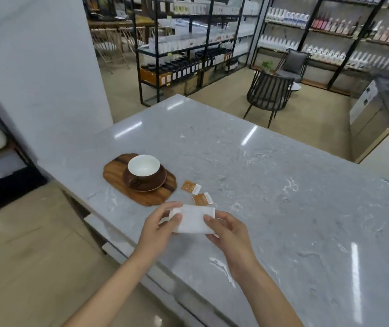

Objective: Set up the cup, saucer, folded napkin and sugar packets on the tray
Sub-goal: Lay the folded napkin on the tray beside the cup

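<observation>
Both hands [158, 223] pinching napkin [192, 219], packet print unreadable

Both bare forearms reach forward, converging. The left hand [159, 224] pinches the napkin [193, 219] by its left end, thumb on top, fingers curled beneath. The right hand [227, 234] pinches the right end, thumb likewise on top.

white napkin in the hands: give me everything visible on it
The white paper napkin looks soft and lightly textured, folded into a rough rectangle lying flat and wider than tall. The left hand pinches its left edge, thumb on top; the right hand pinches its right edge. It sits just above the grey marble counter; contact with the counter cannot be told. It is near the two orange sugar packets, off the wooden tray.
</observation>
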